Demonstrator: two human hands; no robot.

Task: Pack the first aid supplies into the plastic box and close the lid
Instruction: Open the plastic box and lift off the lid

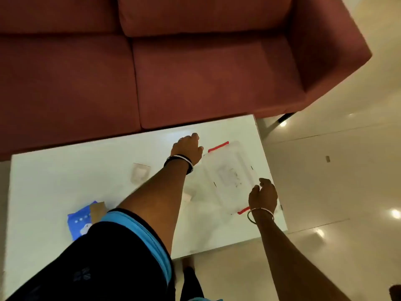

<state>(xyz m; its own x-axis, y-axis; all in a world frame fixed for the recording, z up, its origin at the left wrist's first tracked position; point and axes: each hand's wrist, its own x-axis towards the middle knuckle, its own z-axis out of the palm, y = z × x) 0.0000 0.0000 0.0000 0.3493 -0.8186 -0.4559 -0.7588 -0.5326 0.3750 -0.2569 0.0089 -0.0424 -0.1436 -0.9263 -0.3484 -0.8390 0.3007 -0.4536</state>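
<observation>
A clear plastic box [230,177] with red latches at its far end [218,146] and near end [243,210] lies on the right part of the white table [65,181]; its lid looks to be on. My left hand [187,148] is at the box's far left corner with fingers curled, and contact is unclear. My right hand [263,195] curls over the box's near right edge. Left of the box lie a clear packet with a white pad [140,173], a small white item [187,196], and a blue packet [80,223] with a tan item [97,210] on it.
A dark red sofa [173,72] stands right behind the table's far edge. A glossy tiled floor [336,170] lies to the right and in front. My dark sleeve with blue trim [121,246] hides part of the table's near side.
</observation>
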